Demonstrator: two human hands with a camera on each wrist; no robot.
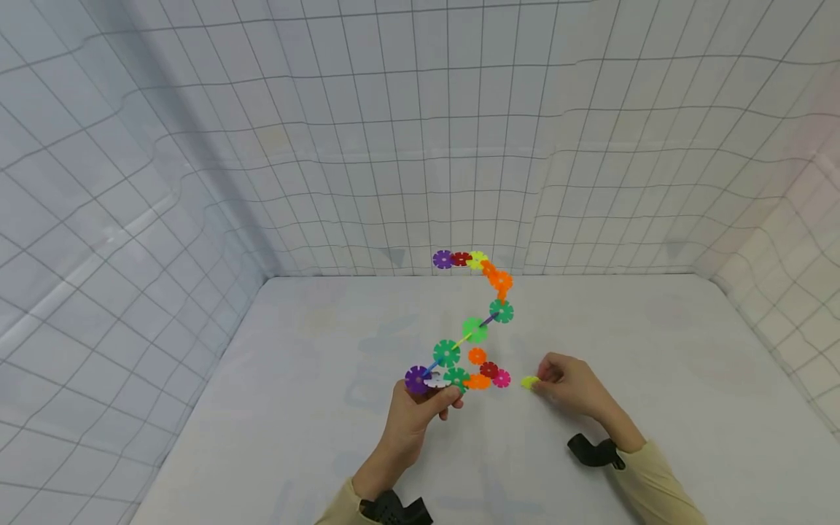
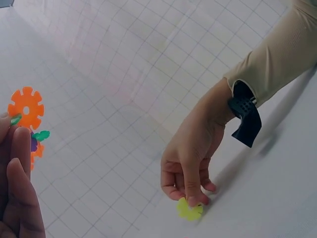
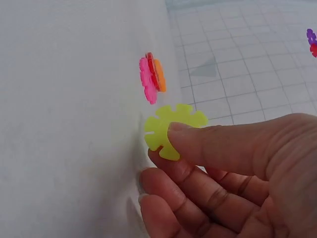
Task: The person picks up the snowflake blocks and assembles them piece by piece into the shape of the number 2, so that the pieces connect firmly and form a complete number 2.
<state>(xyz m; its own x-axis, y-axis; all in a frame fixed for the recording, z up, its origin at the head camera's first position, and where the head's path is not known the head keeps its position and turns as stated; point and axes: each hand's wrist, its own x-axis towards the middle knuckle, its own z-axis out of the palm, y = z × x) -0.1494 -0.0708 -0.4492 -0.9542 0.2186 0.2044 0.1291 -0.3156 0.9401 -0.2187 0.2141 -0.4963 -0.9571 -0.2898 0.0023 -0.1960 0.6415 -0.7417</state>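
In the head view, my left hand grips the lower end of a chain of slotted plastic discs near a purple disc and a green disc. From there the chain zigzags up and away through green and orange discs to another purple disc at its far end. My right hand pinches a single yellow slotted disc between thumb and finger, low over the table. The right wrist view shows its notched edge sticking out past the thumb.
Between the hands, an orange disc, a dark red disc and a pink disc sit close together. The white table meets gridded white sheeting at the back and sides.
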